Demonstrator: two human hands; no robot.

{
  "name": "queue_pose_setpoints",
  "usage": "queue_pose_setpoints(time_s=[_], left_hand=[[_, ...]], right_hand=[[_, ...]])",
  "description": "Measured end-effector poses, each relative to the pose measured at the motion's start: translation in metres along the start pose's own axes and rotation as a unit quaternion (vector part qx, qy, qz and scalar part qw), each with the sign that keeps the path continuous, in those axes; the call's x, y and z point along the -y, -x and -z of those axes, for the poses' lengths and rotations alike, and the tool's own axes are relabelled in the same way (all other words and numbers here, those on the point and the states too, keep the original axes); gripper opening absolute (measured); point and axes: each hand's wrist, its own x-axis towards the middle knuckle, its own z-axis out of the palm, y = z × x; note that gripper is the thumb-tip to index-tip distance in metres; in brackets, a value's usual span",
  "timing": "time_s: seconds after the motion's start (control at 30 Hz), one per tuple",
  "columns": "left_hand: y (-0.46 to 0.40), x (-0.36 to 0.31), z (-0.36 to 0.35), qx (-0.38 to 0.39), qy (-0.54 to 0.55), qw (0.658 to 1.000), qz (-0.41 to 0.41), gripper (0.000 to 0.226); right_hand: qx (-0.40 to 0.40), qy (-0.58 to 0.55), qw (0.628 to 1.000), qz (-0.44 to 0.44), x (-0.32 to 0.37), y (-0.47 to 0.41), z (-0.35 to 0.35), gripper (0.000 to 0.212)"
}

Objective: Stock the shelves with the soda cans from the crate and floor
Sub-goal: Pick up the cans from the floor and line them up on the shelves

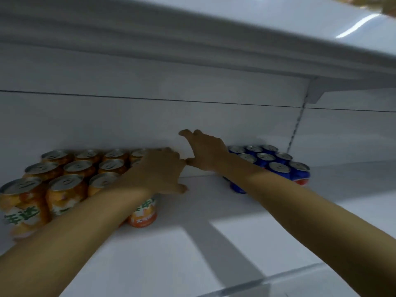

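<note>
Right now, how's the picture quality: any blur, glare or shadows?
Head view: soft overall, motion blur smears the upper shelf and nearest orange cans; a glare streak at top right; arm shadows cross the white shelf; wide-angle bending of edges.

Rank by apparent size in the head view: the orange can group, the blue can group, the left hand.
1. orange can group
2. blue can group, farther back, so partly a nearness effect
3. left hand, similar to the blue group; unsure
</note>
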Motion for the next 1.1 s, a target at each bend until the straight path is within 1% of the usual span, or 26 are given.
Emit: queue_pose_setpoints(time_s=[0.07, 0.13, 0.2, 0.27, 0.37, 0.5, 0.63, 0.77, 0.87, 0.97, 1.1], left_hand=[[-0.008, -0.022, 0.009, -0.008, 0.012, 0.999, -0.029, 0.066], [-0.017, -0.059, 0.024, -0.021, 0.026, 0.998, -0.062, 0.063], [-0.024, -0.104, 0.041, -0.065, 0.059, 0.991, -0.102, 0.052], [-0.028, -0.152, 0.058, -0.116, 0.069, 0.981, -0.143, 0.044], [-0.031, -0.232, 0.08, -0.148, 0.043, 0.966, -0.209, 0.051], [-0.03, -0.342, 0.104, -0.183, 0.073, 0.934, -0.299, 0.059], [-0.021, -0.45, 0.112, -0.155, 0.078, 0.917, -0.358, 0.063], [-0.014, -0.55, 0.106, -0.143, 0.079, 0.897, -0.411, 0.065], [-0.008, -0.612, 0.091, -0.114, 0.097, 0.892, -0.427, 0.067], [-0.003, -0.653, 0.061, -0.083, 0.113, 0.892, -0.43, 0.074], [0.003, -0.677, -0.004, -0.05, 0.151, 0.894, -0.418, 0.079]], right_hand=[[0.009, 0.011, 1.0, -0.014, -0.018, 0.034, 0.014, 0.079], [0.015, 0.002, 0.999, -0.047, -0.04, 0.074, 0.027, 0.077], [0.01, 0.0, 0.995, -0.095, -0.065, 0.118, 0.04, 0.074], [-0.011, 0.017, 0.99, -0.14, -0.094, 0.168, 0.055, 0.072], [-0.013, 0.039, 0.976, -0.213, -0.141, 0.25, 0.084, 0.073], [-0.028, 0.046, 0.948, -0.314, -0.201, 0.369, 0.121, 0.077], [0.002, 0.054, 0.914, -0.403, -0.241, 0.486, 0.135, 0.078], [0.028, 0.056, 0.887, -0.457, -0.268, 0.589, 0.125, 0.078], [0.063, 0.041, 0.871, -0.486, -0.288, 0.649, 0.108, 0.077], [0.094, 0.006, 0.86, -0.502, -0.307, 0.691, 0.081, 0.079], [0.12, -0.071, 0.842, -0.522, -0.315, 0.722, 0.021, 0.081]])
